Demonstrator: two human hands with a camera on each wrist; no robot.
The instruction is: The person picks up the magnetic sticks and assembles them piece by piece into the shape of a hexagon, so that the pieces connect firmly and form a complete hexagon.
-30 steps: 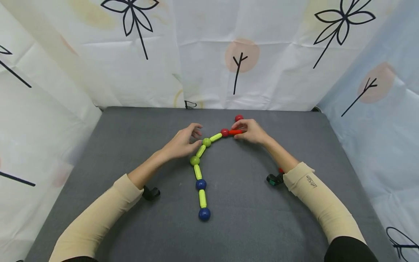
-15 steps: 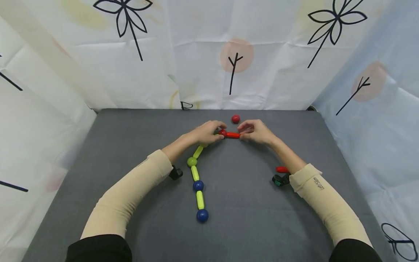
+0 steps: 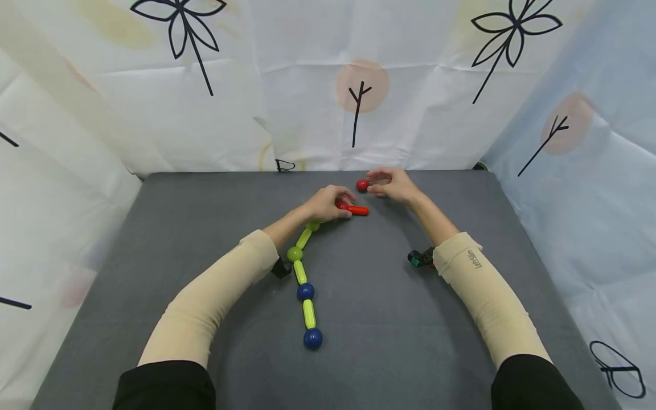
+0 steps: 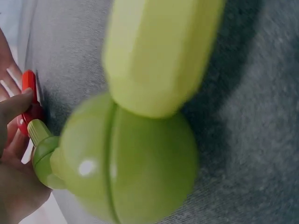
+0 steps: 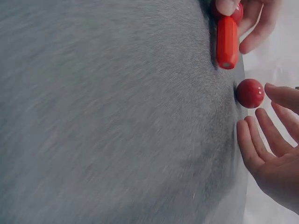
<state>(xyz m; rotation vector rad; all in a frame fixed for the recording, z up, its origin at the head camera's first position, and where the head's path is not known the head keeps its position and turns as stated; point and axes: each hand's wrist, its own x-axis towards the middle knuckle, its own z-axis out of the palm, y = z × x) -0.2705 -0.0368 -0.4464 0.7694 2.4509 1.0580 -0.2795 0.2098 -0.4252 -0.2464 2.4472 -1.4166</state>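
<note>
A curved chain of toy balls and rods lies on the grey table. It runs from a blue ball [image 3: 313,339] through yellow-green rods [image 3: 308,314] and a green ball [image 3: 294,254] to a red ball [image 3: 341,203] and a red rod [image 3: 358,210]. My left hand [image 3: 326,205] pinches that red ball between thumb and fingers, as the left wrist view also shows. Beyond the rod's free end sits a loose red ball [image 5: 250,93]. My right hand [image 3: 392,185] is beside it, fingers spread loosely, apparently just short of touching in the right wrist view.
White patterned cloth [image 3: 302,114] hangs along the table's back edge and both sides. Another blue ball [image 3: 305,291] sits partway along the chain's near end. A black wrist camera [image 3: 421,258] is strapped under the right forearm, mostly covering a red piece behind it.
My left hand has moved right along the chain and taken hold of its red ball. My right hand has left the red rod and moved back to the loose red ball.
</note>
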